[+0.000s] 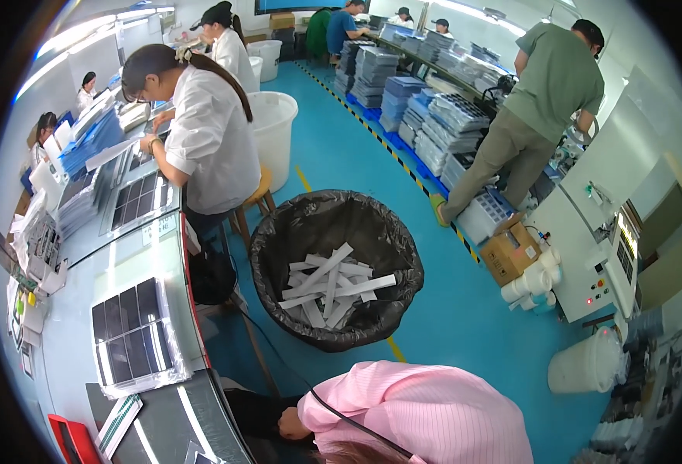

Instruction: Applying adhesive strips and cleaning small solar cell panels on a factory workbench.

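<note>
At the lower edge a pink striped sleeve (426, 410) comes in, and I take it for my right arm. My right hand (291, 424) rests low by dark clothing, beside the table's edge. Its fingers are mostly hidden, and nothing in it can be made out. My left hand is out of view. On the table (159, 259) to the left lies a stack of dark gridded panels (133, 332) in clear film. Nearer are a white and green strip (118, 427) and a red object (74, 439). A black cable (329, 410) runs across the sleeve.
A large bin lined with a black bag (383, 232) holds white strips (333, 282). A co-worker in white (213, 139) works at the table beyond it. Another person (546, 108) stands at the right, near stacked trays (453, 116), a cardboard box (509, 251) and a machine (588, 263).
</note>
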Motion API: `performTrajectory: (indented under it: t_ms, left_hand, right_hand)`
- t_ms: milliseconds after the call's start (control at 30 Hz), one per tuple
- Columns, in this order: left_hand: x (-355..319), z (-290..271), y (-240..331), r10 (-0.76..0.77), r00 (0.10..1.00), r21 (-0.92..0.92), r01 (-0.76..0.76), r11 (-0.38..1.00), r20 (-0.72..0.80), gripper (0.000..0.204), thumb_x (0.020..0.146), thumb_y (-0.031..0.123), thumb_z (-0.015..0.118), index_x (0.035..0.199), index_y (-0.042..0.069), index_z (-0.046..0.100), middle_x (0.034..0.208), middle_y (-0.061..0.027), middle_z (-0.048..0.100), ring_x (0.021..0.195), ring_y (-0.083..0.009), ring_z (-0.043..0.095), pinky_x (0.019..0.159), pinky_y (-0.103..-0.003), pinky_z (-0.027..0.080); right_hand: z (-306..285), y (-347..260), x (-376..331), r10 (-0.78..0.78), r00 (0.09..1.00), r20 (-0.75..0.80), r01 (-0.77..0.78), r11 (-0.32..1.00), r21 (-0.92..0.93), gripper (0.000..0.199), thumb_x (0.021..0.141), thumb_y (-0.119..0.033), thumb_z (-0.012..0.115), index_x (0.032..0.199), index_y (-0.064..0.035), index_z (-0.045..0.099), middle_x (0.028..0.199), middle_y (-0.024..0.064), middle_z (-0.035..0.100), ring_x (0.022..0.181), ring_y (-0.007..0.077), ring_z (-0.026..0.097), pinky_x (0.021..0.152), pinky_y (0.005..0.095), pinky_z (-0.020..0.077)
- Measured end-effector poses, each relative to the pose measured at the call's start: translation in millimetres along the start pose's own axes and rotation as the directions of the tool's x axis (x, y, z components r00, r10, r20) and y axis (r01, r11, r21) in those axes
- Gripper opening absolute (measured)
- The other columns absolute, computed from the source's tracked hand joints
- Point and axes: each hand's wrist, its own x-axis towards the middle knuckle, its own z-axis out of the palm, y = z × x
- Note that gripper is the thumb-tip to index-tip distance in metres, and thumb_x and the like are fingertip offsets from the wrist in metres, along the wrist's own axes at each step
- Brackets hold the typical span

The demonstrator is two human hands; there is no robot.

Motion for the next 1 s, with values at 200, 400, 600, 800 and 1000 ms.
performTrajectory:
  t_ms: [200, 400, 600, 800, 1000]
  left_hand:
    - [25.4, 6.4, 13.2, 0.030, 0.997, -0.071, -0.025, 0.997, 0.068, 0.078, 0.100, 0.039, 0.054, 0.164, 0.002, 0.026, 0.167, -0.0199, 0.032, 0.155, -0.0364, 0.028, 0.122, -0.061, 0.023]
    - [41.8, 7.5, 18.8, 0.050, 0.992, -0.148, -0.033, 0.988, 0.113, 0.077, 0.100, 0.037, 0.055, 0.163, 0.002, 0.027, 0.167, -0.0198, 0.032, 0.155, -0.0363, 0.029, 0.122, -0.060, 0.024]
    - [51.1, 10.5, 21.1, 0.066, 0.987, -0.234, -0.030, 0.972, 0.145, 0.076, 0.100, 0.035, 0.055, 0.163, 0.002, 0.027, 0.166, -0.0196, 0.033, 0.154, -0.0363, 0.030, 0.122, -0.060, 0.024]
    - [60.5, 16.5, 24.4, 0.084, 0.983, -0.325, -0.028, 0.945, 0.162, 0.075, 0.100, 0.033, 0.055, 0.163, 0.002, 0.028, 0.166, -0.0194, 0.034, 0.154, -0.0362, 0.032, 0.122, -0.059, 0.025]
    - [73.8, 23.0, 29.3, 0.110, 0.976, -0.411, -0.023, 0.911, 0.190, 0.074, 0.100, 0.031, 0.055, 0.163, 0.002, 0.028, 0.165, -0.0192, 0.035, 0.153, -0.0362, 0.033, 0.122, -0.058, 0.025]
  right_hand:
    - [3.8, 2.5, -1.0, -0.020, 0.998, -0.054, 0.022, 0.999, 0.045, 0.021, 0.083, -0.027, 0.063, 0.076, -0.0100, 0.074, 0.082, 0.0155, 0.073, 0.079, 0.0398, 0.072, 0.069, 0.0518, 0.0561]
    - [0.5, 3.4, 3.0, -0.028, 1.000, 0.001, 0.028, 0.998, 0.051, 0.021, 0.082, -0.027, 0.063, 0.077, -0.0107, 0.076, 0.082, 0.0162, 0.074, 0.079, 0.0398, 0.072, 0.069, 0.0524, 0.0564]
    - [0.0, 3.7, 7.4, -0.055, 0.998, 0.035, 0.054, 0.998, 0.022, 0.022, 0.080, -0.028, 0.063, 0.078, -0.0115, 0.078, 0.081, 0.0160, 0.075, 0.079, 0.0395, 0.072, 0.070, 0.0526, 0.0567]
    - [-4.3, 0.0, 1.1, -0.058, 0.996, -0.073, 0.061, 0.997, 0.044, 0.022, 0.078, -0.028, 0.064, 0.077, -0.0118, 0.078, 0.078, 0.0144, 0.074, 0.076, 0.0388, 0.072, 0.067, 0.0519, 0.0557]
    - [1.2, 2.9, 3.5, -0.089, 0.990, -0.111, 0.093, 0.995, 0.025, 0.022, 0.077, -0.029, 0.065, 0.076, -0.0110, 0.077, 0.078, 0.0145, 0.073, 0.073, 0.0385, 0.071, 0.065, 0.0519, 0.0544]
